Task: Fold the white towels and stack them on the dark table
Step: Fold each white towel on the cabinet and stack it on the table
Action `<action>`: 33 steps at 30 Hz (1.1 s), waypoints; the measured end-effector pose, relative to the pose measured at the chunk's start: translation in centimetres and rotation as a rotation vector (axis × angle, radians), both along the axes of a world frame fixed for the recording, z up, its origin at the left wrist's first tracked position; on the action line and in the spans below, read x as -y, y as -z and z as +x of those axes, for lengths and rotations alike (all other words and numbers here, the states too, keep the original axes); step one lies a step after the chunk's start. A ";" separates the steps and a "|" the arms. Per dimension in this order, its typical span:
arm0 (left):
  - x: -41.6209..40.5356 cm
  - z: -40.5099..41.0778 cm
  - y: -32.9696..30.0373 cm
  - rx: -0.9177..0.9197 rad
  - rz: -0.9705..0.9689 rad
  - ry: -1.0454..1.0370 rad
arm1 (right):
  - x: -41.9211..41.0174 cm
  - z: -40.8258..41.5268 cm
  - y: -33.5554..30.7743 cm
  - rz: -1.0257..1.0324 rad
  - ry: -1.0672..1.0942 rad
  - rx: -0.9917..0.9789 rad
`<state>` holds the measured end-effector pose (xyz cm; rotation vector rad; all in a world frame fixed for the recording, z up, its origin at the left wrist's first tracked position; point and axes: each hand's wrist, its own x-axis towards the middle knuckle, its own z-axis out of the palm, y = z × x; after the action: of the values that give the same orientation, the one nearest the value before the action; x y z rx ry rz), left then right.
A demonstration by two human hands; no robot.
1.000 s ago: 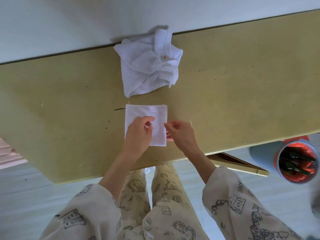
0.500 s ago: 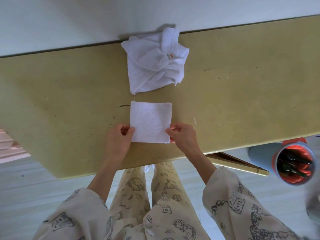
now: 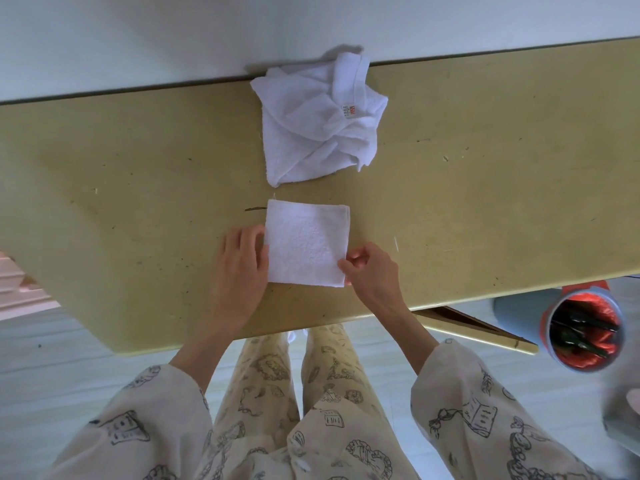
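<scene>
yellow table [image 3: 485,188] | folded towel [image 3: 306,242] between hands | left hand [image 3: 242,268] flat alongside | right hand [image 3: 372,271] pinching corner

Towel [image 3: 318,126] tag [image 3: 348,111]: red mark, unreadable

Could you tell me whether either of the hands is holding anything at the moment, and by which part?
The right hand pinches the folded towel at its near right corner. The left hand rests flat against its left edge.

Folded white towel [image 3: 306,244] lies flat, square; crumpled towel [image 3: 320,121] just beyond, perhaps touching the wall.
</scene>
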<state>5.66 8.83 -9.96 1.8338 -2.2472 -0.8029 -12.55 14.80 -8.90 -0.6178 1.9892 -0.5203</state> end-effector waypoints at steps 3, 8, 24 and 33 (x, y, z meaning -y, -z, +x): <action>0.4 0.1 1.3 0.056 -0.231 0.257 | 0.1 0.6 -0.1 -0.190 -0.149 -0.409; 2.2 0.3 3.7 0.166 -0.272 0.588 | 0.9 2.0 2.9 -0.430 -0.698 -0.796; 3.9 1.1 3.1 0.314 -0.075 0.790 | 1.9 1.5 4.0 -0.214 -0.873 -0.721; 2.9 -1.0 1.1 0.022 -0.227 0.395 | 2.8 1.9 0.0 -0.279 -0.215 -0.501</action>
<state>4.69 5.96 -11.07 1.3273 -2.6310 -0.5465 -10.69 11.97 -8.85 -1.2172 2.2918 -0.5522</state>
